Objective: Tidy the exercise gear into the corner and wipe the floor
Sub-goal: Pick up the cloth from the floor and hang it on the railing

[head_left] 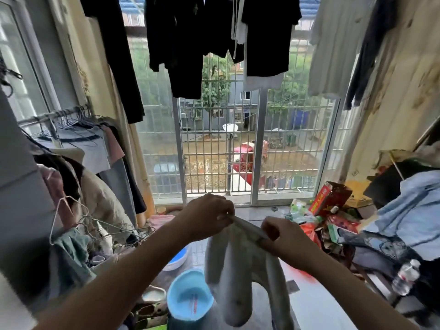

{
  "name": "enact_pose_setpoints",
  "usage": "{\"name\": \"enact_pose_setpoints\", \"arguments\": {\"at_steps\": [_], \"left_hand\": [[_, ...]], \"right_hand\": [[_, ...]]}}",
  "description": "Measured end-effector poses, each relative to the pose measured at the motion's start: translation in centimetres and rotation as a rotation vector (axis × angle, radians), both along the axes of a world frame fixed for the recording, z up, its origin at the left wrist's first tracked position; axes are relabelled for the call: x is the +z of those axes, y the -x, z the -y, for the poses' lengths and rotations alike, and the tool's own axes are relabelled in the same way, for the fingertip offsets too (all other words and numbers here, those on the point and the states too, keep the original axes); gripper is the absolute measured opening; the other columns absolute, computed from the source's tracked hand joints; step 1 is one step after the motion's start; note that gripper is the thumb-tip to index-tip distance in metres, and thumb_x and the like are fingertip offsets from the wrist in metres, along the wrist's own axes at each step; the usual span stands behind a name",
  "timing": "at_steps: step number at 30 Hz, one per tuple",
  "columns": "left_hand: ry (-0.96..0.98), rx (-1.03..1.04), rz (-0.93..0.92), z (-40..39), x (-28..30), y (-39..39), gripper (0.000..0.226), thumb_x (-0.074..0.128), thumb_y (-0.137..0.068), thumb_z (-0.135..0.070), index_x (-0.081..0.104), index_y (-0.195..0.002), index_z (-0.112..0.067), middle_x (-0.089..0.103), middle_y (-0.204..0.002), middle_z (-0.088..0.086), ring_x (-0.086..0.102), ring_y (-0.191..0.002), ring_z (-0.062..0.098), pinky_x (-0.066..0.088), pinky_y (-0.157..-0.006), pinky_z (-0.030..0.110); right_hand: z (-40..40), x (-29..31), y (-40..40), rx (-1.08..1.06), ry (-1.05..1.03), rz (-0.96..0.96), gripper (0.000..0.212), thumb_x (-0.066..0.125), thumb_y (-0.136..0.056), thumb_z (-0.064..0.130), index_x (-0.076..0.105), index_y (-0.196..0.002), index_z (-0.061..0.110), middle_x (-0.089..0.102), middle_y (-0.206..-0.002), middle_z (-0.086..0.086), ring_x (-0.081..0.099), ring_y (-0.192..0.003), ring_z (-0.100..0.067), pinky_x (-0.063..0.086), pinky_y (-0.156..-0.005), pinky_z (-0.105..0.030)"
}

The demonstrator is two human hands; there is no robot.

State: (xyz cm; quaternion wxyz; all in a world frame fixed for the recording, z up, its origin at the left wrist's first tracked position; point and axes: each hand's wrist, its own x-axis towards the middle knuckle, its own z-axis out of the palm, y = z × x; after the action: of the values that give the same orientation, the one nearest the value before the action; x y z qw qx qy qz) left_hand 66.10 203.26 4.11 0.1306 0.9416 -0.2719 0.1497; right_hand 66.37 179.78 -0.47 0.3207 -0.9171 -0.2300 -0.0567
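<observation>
A: From the head camera, what do the hands do?

B: Both hands are up in front of the window. The left hand (pixel 209 216) pinches one end of the top edge of a pale grey cloth (pixel 234 277), with the fingers curled on it. The right hand (pixel 277 236) grips the other end of the same edge. The two hands are near to each other but do not touch; the edge of the cloth is stretched between them.

A: And the cloth itself?

B: It hangs down from the hands in two long folds, above the tiled floor (pixel 307 303). Its lower end is just beside a light blue basin (pixel 189 300), a little to the right of it. I cannot tell if it touches the floor.

A: What else is around?

B: A second blue basin (pixel 177 259) lies behind the first, partly hidden by the left forearm. On the left stands a clothes rack (pixel 59 117) with hangers and shirts, and below it a heap of clothes and wire hangers. On the right is a pile of clutter: a red box (pixel 327 198), light blue clothing (pixel 409 210), and a clear plastic bottle (pixel 406 277) near the edge of the picture. Dark garments (pixel 185 44) hang overhead, in front of the barred window (pixel 214 144).
</observation>
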Motion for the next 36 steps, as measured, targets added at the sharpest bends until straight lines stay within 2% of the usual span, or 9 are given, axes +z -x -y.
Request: {"name": "enact_pose_setpoints", "arguments": {"at_steps": [2, 6, 9, 15, 18, 22, 27, 32, 36], "left_hand": [[0.06, 0.044, -0.01, -0.7, -0.8, -0.7, 0.013, 0.058, -0.085, -0.038, 0.065, -0.084, -0.026, 0.064, -0.076, -0.01, 0.057, -0.07, 0.009, 0.053, -0.066, 0.035], [0.083, 0.142, -0.053, -2.4, -3.9, -3.0, 0.027, 0.063, -0.08, -0.051, 0.055, -0.07, -0.026, 0.05, -0.058, -0.012, 0.052, -0.061, 0.011, 0.049, -0.062, 0.031], [0.112, 0.156, -0.157, -3.9, -6.8, -5.4, 0.041, 0.065, -0.076, -0.058, 0.043, -0.057, -0.029, 0.045, -0.051, -0.01, 0.046, -0.055, 0.008, 0.042, -0.056, 0.029], [0.124, 0.014, -0.38, -7.9, -9.9, -10.8, 0.015, 0.075, -0.08, -0.029, 0.073, -0.092, -0.02, 0.066, -0.072, -0.007, 0.052, -0.062, -0.014, 0.036, -0.06, 0.004], [0.188, -0.004, -0.472, -10.8, -12.4, -15.1, 0.007, 0.071, -0.081, -0.02, 0.074, -0.087, -0.021, 0.067, -0.072, -0.011, 0.055, -0.062, -0.009, 0.039, -0.063, 0.005], [0.276, 0.122, -0.342, -12.7, -13.0, -21.3, 0.009, 0.064, -0.084, -0.017, 0.069, -0.083, -0.025, 0.061, -0.066, -0.022, 0.054, -0.065, -0.017, 0.036, -0.06, 0.004], [0.411, 0.286, -0.346, -13.8, -13.9, -30.6, 0.004, 0.058, -0.082, -0.045, 0.058, -0.086, -0.043, 0.066, -0.071, -0.02, 0.059, -0.061, -0.002, 0.051, -0.061, 0.028], [0.34, 0.385, -0.242, -14.8, -13.3, -37.2, 0.004, 0.061, -0.082, -0.048, 0.061, -0.079, -0.049, 0.066, -0.073, -0.021, 0.061, -0.071, 0.001, 0.041, -0.058, 0.025], [0.336, 0.409, -0.209, -15.3, -13.1, -42.9, 0.004, 0.065, -0.081, -0.044, 0.067, -0.085, -0.044, 0.064, -0.071, -0.022, 0.059, -0.068, -0.001, 0.038, -0.057, 0.021]], "right_hand": [[-0.3, 0.0, -0.7, -0.032, 0.01, 0.0, 0.018, 0.07, -0.073, 0.036, 0.057, -0.074, 0.022, 0.06, -0.067, 0.002, 0.052, -0.061, -0.003, 0.038, -0.056, -0.018], [-0.4, -0.6, -2.7, -0.174, 0.287, 0.055, 0.013, 0.061, -0.074, 0.033, 0.054, -0.081, 0.025, 0.058, -0.077, 0.007, 0.056, -0.077, -0.013, 0.041, -0.06, -0.03], [-0.6, -0.5, -5.4, -0.235, 0.359, 0.078, 0.007, 0.057, -0.078, 0.029, 0.051, -0.08, 0.026, 0.048, -0.074, 0.009, 0.05, -0.078, -0.017, 0.038, -0.058, -0.03], [-2.8, -0.2, -12.8, -0.279, 0.388, 0.047, 0.015, 0.06, -0.077, 0.025, 0.047, -0.07, 0.027, 0.049, -0.069, 0.01, 0.049, -0.068, -0.012, 0.036, -0.053, -0.028], [-4.1, 0.1, -17.3, -0.264, 0.405, -0.031, 0.017, 0.062, -0.076, 0.026, 0.046, -0.068, 0.028, 0.051, -0.066, 0.006, 0.048, -0.064, -0.007, 0.035, -0.053, -0.028], [-5.6, 0.8, -23.3, -0.216, 0.431, -0.105, 0.012, 0.065, -0.074, 0.026, 0.054, -0.075, 0.029, 0.055, -0.071, 0.008, 0.048, -0.069, -0.001, 0.038, -0.057, -0.028], [-5.8, -0.1, -29.8, -0.241, 0.365, -0.159, 0.014, 0.071, -0.076, 0.027, 0.06, -0.083, 0.031, 0.058, -0.077, 0.008, 0.053, -0.07, -0.003, 0.039, -0.06, -0.018], [-6.3, -1.2, -35.3, -0.269, 0.29, -0.188, 0.014, 0.073, -0.079, 0.022, 0.063, -0.086, 0.028, 0.058, -0.076, 0.007, 0.051, -0.068, -0.002, 0.037, -0.059, -0.014], [-6.1, -2.4, -40.9, -0.287, 0.273, -0.147, 0.014, 0.073, -0.078, 0.024, 0.059, -0.078, 0.029, 0.059, -0.075, 0.009, 0.052, -0.071, -0.001, 0.041, -0.064, -0.022]]}}
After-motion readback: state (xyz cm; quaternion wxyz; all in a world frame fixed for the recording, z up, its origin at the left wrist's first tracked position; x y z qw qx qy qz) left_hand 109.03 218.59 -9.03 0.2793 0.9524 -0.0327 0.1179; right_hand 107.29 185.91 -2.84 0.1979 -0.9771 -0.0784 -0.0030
